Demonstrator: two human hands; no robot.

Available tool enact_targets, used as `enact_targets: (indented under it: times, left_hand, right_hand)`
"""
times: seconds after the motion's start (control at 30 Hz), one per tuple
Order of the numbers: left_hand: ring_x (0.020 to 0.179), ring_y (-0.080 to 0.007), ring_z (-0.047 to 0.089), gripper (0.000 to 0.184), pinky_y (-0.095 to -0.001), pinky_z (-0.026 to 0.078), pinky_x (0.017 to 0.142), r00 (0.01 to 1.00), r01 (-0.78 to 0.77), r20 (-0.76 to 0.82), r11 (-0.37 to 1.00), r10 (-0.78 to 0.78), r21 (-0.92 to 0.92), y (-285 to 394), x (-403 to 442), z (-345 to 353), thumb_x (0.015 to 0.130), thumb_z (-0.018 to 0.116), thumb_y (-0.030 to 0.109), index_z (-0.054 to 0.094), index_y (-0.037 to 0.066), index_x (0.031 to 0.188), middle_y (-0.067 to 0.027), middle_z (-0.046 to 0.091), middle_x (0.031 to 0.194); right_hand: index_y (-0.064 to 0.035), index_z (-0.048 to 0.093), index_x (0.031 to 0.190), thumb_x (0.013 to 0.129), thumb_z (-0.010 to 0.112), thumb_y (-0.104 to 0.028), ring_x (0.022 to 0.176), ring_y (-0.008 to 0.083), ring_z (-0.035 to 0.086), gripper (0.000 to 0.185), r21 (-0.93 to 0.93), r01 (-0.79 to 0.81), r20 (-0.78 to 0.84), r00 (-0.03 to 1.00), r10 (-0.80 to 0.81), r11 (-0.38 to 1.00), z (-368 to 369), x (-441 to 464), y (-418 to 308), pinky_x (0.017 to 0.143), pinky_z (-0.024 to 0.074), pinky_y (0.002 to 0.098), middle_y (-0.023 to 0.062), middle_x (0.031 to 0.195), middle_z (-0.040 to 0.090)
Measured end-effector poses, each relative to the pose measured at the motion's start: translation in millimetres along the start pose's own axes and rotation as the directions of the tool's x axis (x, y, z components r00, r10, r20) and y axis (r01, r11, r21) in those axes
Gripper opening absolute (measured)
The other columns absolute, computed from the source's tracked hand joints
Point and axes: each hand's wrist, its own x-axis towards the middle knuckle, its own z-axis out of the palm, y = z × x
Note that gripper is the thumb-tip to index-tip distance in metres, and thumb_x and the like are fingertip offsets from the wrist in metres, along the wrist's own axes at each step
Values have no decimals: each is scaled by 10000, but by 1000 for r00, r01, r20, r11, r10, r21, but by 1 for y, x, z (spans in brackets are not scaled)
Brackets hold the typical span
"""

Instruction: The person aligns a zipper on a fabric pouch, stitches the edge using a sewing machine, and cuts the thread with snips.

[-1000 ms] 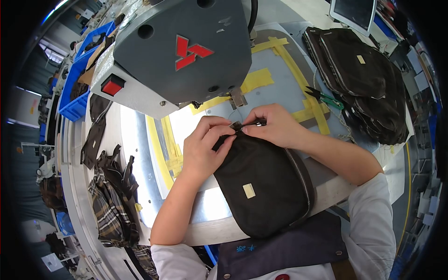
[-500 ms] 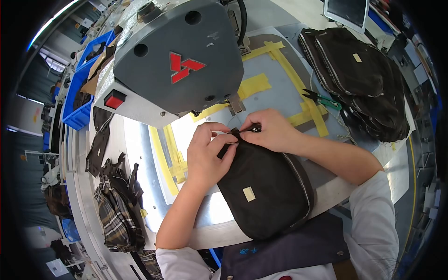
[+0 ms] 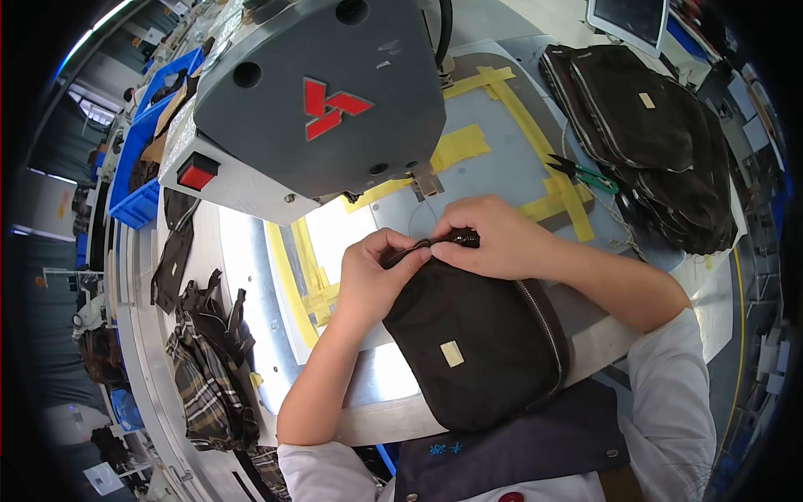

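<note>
A dark fabric bag (image 3: 468, 335) with a pale label and a zipper down its right side lies on the machine table's front edge, its lower end against my apron. My left hand (image 3: 374, 272) pinches the bag's top edge between thumb and fingers. Close beside it, my right hand (image 3: 493, 238) grips the same edge, with a bunched dark bit of the bag showing between its fingers. The two thumbs nearly touch. Just beyond the hands is the metal foot (image 3: 427, 182) of the sewing machine (image 3: 326, 109).
Green-handled thread snips (image 3: 585, 174) lie on the right by a stack of dark bags (image 3: 644, 142). Yellow tape (image 3: 531, 125) marks the work plate. Plaid fabric pieces (image 3: 209, 368) hang at left, near blue bins (image 3: 138, 184). A screen (image 3: 631, 21) stands at upper right.
My left fingers have closed down onto the bag's top edge and shifted slightly toward my right hand. The bag's top edge has come a little nearer to me.
</note>
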Motion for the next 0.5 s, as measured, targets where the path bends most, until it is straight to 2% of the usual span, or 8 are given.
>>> enact_targets:
  times: [0.07, 0.17, 0.23, 0.27, 0.33, 0.43, 0.5]
  left_hand:
    - [736, -70, 582, 138, -207, 472, 707, 992, -105, -55, 984, 114, 145, 1, -4, 6, 811, 727, 83, 645, -3, 882, -18, 656, 787]
    - [747, -71, 589, 136, -206, 477, 700, 991, -100, -78, 992, 106, 75, -2, -3, 8, 818, 721, 78, 655, -14, 895, -27, 666, 817]
    - [754, -76, 609, 137, -216, 486, 701, 997, -70, -51, 995, 66, -65, -5, -1, 4, 821, 713, 78, 662, -14, 908, -36, 678, 823]
    - [757, -78, 618, 138, -221, 490, 701, 998, -50, -34, 990, 46, -134, -6, -1, 2, 822, 709, 78, 665, -14, 915, -41, 684, 825]
    - [752, -76, 616, 132, -217, 489, 699, 997, -68, -48, 991, 62, -115, -6, -1, 4, 826, 704, 74, 664, -15, 914, -39, 682, 818]
    - [748, -72, 611, 128, -209, 485, 693, 994, -98, -57, 988, 92, -122, -6, -2, 4, 833, 697, 70, 658, -21, 915, -39, 676, 812]
    - [740, -70, 604, 125, -204, 480, 683, 991, -127, -69, 981, 118, -144, -8, -2, 5, 839, 689, 66, 649, -26, 914, -39, 670, 807]
  right_hand:
    - [-6, 663, 817, 772, 670, -175, 677, 282, 616, 174, -26, -1, 16, 1000, 1, 1000, -1, 1, 0, 614, 477, 369, 140, 742, 639]
    - [-3, 660, 817, 788, 663, -183, 693, 278, 626, 182, -106, -6, 13, 1000, 7, 994, 0, 2, -1, 621, 480, 364, 137, 756, 649]
    - [-2, 659, 820, 798, 663, -194, 697, 262, 630, 193, -100, 16, -12, 1000, -17, 995, 0, 1, -1, 628, 481, 355, 129, 761, 655]
    - [0, 658, 823, 801, 664, -201, 698, 250, 632, 203, 7, -57, -3, 998, 57, 998, 0, 1, 0, 635, 481, 348, 126, 763, 657]
    - [4, 656, 828, 808, 666, -216, 701, 226, 634, 221, 213, -200, 36, 980, 197, 956, -1, 1, 3, 647, 480, 336, 120, 767, 662]
    - [12, 653, 841, 795, 683, -231, 689, 213, 623, 249, 259, -219, 51, 976, 214, 941, 0, 2, 8, 660, 479, 329, 126, 757, 659]
    - [17, 653, 842, 781, 694, -232, 686, 225, 617, 260, 209, -192, 57, 981, 184, 959, -1, 3, 10, 656, 476, 330, 139, 752, 655]
